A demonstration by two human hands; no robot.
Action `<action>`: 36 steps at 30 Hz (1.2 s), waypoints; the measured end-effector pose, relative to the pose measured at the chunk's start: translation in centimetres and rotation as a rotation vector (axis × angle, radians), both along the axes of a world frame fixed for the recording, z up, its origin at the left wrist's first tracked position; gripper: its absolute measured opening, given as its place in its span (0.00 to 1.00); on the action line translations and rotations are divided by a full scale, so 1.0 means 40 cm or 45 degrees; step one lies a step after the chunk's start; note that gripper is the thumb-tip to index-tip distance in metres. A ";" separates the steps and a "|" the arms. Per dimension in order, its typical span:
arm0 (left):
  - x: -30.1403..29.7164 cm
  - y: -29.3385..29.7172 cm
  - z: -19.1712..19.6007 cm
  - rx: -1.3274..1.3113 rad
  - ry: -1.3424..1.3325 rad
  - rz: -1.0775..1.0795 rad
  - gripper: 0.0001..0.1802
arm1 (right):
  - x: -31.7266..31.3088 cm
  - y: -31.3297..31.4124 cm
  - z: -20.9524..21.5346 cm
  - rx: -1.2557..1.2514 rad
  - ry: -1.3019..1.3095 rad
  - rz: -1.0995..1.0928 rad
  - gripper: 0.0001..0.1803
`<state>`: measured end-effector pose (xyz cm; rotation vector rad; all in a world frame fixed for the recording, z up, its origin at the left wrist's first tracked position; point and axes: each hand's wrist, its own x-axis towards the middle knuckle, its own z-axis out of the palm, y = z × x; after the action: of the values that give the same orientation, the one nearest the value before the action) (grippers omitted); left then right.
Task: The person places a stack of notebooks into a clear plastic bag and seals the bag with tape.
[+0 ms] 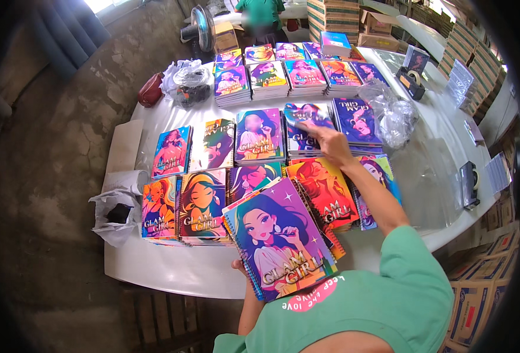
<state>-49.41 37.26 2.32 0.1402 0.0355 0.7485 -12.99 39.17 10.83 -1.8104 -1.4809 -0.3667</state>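
My left hand (pixel 240 266) grips a small stack of spiral notebooks from below, at its spiral-bound left side, close to my chest. The top spiral notebook (pixel 280 238) has a purple cover with a dark-haired cartoon figure; most of my left fingers are hidden under it. Stretched forward, my right hand (pixel 332 144) is closed on a light-covered spiral notebook (pixel 308 113), which looks tilted up off its pile. Blur softens those fingertips. Right of it lies a dark purple notebook pile (pixel 357 120); left of it, a purple-covered pile (pixel 258 135).
More notebook piles cover the white table (pixel 171 267), with another block of piles (pixel 268 79) behind. Crumpled plastic (pixel 396 120) lies right, near tape dispensers (pixel 469 182). Farther off are a fan (pixel 203 28), a person in green (pixel 260 15) and cardboard boxes (pixel 477 306).
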 end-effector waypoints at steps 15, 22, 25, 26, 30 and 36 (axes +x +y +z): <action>0.165 -0.067 0.017 0.067 -0.013 0.038 0.41 | 0.156 -0.235 0.052 -0.343 0.064 0.149 0.16; 0.233 -0.261 0.011 0.055 0.144 0.296 0.40 | 0.317 -0.266 -0.125 -0.242 -0.244 -0.081 0.10; 0.280 -0.348 0.013 0.065 0.189 0.392 0.39 | 0.268 -0.328 0.051 0.458 0.435 0.198 0.10; 0.301 -0.375 0.016 0.062 0.202 0.403 0.39 | 0.274 -0.382 0.113 0.341 0.727 0.214 0.11; 0.397 -0.453 0.017 0.036 0.199 0.364 0.38 | 0.284 -0.458 0.216 0.448 1.449 1.409 0.10; 0.477 -0.538 0.020 0.017 0.207 0.161 0.38 | 0.282 -0.504 0.226 -0.225 0.276 1.502 0.12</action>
<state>-30.33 15.74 3.11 0.2127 0.1960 0.8625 -1.73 18.99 19.88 -0.7796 -2.1402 0.5384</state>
